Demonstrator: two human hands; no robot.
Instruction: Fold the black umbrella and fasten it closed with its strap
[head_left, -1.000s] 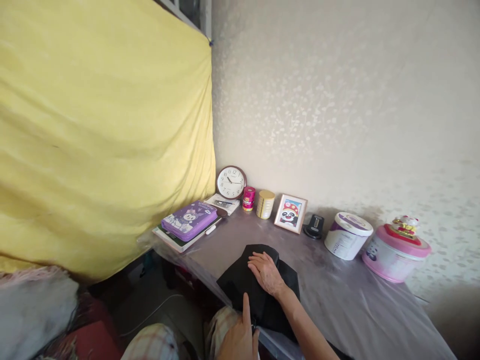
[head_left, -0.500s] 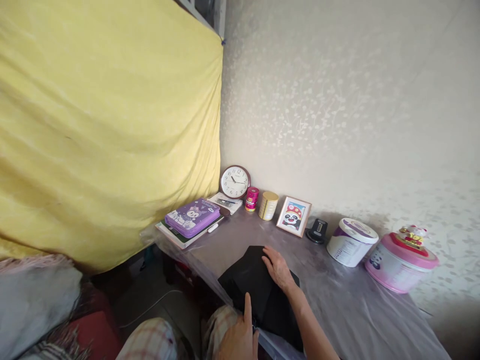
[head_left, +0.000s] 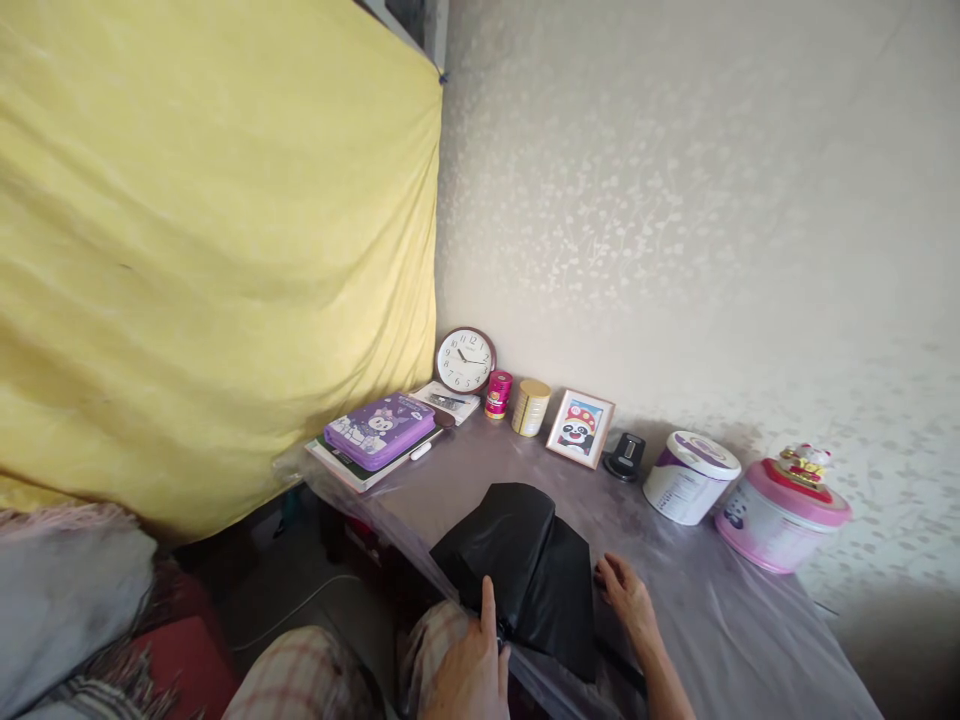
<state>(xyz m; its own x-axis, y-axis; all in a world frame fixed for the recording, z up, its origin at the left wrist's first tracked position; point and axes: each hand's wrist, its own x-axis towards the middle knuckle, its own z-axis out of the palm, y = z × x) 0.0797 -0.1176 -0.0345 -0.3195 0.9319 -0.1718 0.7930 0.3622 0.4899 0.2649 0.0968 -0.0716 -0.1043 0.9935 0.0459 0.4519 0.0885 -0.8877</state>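
Note:
A black umbrella (head_left: pixel 517 560), partly folded with its fabric panels spread out flat, lies at the near edge of the table. My left hand (head_left: pixel 472 665) is closed around its handle end, index finger stretched out along the fabric. Part of the handle shows beside the thumb; the rest is hidden by the hand. To the right of the fabric, my right hand (head_left: pixel 628 600) is just off the panel's edge, fingers loosely bent and holding nothing that I can see. A dark strip of the umbrella runs below the right wrist.
Along the wall stand a clock (head_left: pixel 466 360), a pink can (head_left: pixel 498 395), a yellow-lidded can (head_left: pixel 531 408), a panda picture frame (head_left: pixel 580 430), a black stand-like object (head_left: pixel 625 457), a white tub (head_left: pixel 686 485) and a pink tub (head_left: pixel 776 520). A purple case (head_left: pixel 381 432) lies on books at left.
My right hand has come off the umbrella fabric and moved right, past its edge. The left hand keeps its hold, and the view has shifted slightly.

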